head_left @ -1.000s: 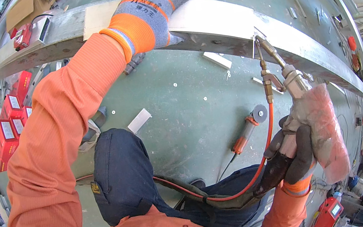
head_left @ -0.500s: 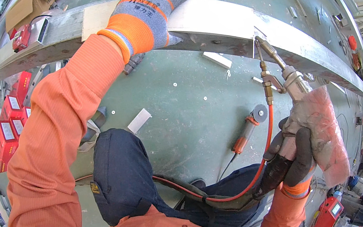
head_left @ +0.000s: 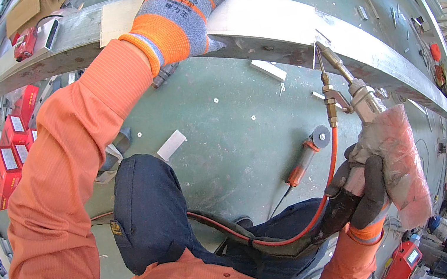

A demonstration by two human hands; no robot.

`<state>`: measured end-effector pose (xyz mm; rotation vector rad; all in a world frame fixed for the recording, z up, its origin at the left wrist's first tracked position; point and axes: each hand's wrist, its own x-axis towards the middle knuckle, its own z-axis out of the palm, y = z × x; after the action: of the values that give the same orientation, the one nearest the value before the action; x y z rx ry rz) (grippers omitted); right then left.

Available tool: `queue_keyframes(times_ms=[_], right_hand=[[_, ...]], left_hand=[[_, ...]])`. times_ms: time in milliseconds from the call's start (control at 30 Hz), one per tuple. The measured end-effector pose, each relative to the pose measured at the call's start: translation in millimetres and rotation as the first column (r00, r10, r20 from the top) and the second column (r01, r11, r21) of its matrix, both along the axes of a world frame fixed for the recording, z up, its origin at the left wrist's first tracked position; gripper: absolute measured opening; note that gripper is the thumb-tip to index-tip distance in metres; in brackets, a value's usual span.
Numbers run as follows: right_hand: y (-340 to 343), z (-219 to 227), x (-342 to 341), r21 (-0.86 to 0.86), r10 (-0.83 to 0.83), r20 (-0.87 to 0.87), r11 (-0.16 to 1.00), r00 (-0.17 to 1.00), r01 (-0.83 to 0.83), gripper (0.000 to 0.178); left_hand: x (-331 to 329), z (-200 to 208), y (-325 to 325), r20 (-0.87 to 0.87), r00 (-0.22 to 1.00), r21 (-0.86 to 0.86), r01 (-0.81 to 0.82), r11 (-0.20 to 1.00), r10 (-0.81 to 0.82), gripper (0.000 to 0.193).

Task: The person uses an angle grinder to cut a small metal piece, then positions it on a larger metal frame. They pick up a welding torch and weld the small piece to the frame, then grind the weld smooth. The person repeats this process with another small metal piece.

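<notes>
A long silvery metal beam crosses the view in front of me, its top bright with glare. My left hand, in a grey and orange glove, is clasped over it, fingers across the top and thumb at the near side. My right hand, in a dark glove, is closed round the handle of a handheld welding gun whose body is wrapped in pinkish plastic film. The gun's metal nozzle meets the beam's near edge. Beside the nozzle runs a thin feed tube with brass fittings, joined to an orange hose.
An angle grinder lies on the green floor below the beam, near metal offcuts. Red boxes stand at the left. A small red device and a cardboard piece rest on the beam. Racks line the right.
</notes>
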<state>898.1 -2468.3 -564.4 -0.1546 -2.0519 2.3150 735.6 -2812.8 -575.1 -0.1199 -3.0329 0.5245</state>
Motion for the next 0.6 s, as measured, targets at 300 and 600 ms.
queue_keyframes(times_ms=[300, 600], right_hand=[[-2.5, 2.8, 0.8, 0.077, -0.050, 0.000, 0.996, 0.999, 0.049, 0.044], [-0.8, 3.4, 3.7, 0.069, -0.038, 0.003, 0.997, 0.999, 0.038, 0.046]], left_hand=[[2.3, 28.7, 9.7, 0.184, 0.983, 0.043, -0.031, 0.999, 0.023, 0.050], [0.6, 5.6, 0.6, 0.029, 1.000, 0.028, 0.002, 1.000, -0.003, 0.051]])
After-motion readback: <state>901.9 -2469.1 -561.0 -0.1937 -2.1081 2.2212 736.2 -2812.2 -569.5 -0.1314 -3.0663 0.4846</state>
